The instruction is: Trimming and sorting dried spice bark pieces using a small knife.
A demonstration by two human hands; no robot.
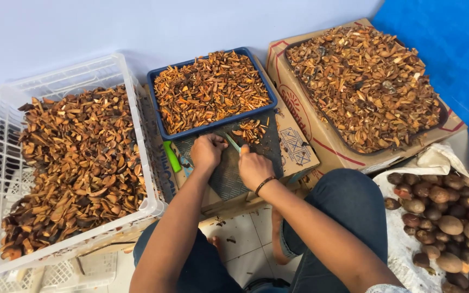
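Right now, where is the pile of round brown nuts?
In the head view, the pile of round brown nuts lies on a white sack at the lower right, beside the person's right knee and below the cardboard box of brown chips.

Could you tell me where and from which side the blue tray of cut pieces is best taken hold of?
Probably by the two short rims of the blue tray, one hand per side: it is full and flat. Its near rim is crowded by the left hand and right hand.
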